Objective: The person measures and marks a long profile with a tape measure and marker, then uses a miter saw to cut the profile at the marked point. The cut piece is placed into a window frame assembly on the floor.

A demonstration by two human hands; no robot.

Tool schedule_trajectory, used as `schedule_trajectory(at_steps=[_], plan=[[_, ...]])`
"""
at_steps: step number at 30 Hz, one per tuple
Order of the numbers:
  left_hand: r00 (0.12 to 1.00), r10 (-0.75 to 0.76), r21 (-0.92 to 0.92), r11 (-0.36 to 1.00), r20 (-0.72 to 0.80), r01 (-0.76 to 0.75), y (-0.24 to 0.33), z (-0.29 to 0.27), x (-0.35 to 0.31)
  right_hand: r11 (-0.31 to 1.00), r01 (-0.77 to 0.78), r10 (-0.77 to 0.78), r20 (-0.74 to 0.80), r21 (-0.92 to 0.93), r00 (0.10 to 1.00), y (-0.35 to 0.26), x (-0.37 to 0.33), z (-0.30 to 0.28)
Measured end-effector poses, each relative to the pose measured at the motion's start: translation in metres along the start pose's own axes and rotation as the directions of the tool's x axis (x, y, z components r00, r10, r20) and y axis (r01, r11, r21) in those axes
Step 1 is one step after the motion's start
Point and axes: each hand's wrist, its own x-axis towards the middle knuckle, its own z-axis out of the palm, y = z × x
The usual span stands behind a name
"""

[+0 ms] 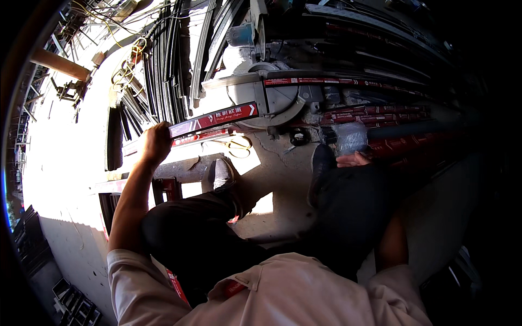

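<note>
My left hand (156, 144) is closed round the left end of a profile strip (217, 118) with red printed film on it. The strip slants up to the right, and its far end meets the round table of a mitre saw (277, 100). Beside my right knee rests my right hand (353, 159), fingers stretched out and nothing visibly gripped; the knee hides part of it. Just beyond those fingers is a clear plastic-wrapped bundle (350, 137). Another red-filmed profile (315, 82) lies along the saw's right side.
Yellow-handled scissors (239, 145) and a round black tape measure (298, 137) lie on the floor ahead of my feet. Dark profiles (166, 65) are stacked at the far left near a yellow cable (128, 70). Red-wrapped profiles (402, 144) lie to the right.
</note>
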Motion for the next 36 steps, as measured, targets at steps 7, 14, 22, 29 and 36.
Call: schedule_trajectory(at_steps=[7,14,22,29,36], plan=[[0.916,-0.328,0.241,0.931,0.229,0.273,0.008,-0.026,-0.028,0.951,0.079,-0.115,0.105,0.299,0.988,0.026,-0.028,-0.016],[0.9,-0.407,0.056,0.914,0.158,0.403,0.002,-0.026,-0.05,0.9,0.157,-0.114,-0.127,0.406,0.985,0.071,-0.051,-0.02],[0.814,-0.546,0.215,0.834,0.196,0.508,-0.014,-0.034,-0.08,0.833,0.226,-0.047,-0.343,0.505,0.938,0.146,-0.083,-0.025],[0.726,-0.649,0.114,0.758,0.229,0.642,-0.013,-0.024,-0.126,0.785,0.289,0.004,-0.471,0.548,0.882,0.191,-0.113,-0.037],[0.663,-0.728,0.063,0.68,0.171,0.73,-0.046,-0.016,-0.181,0.77,0.341,0.009,-0.543,0.539,0.839,0.209,-0.125,-0.049]])
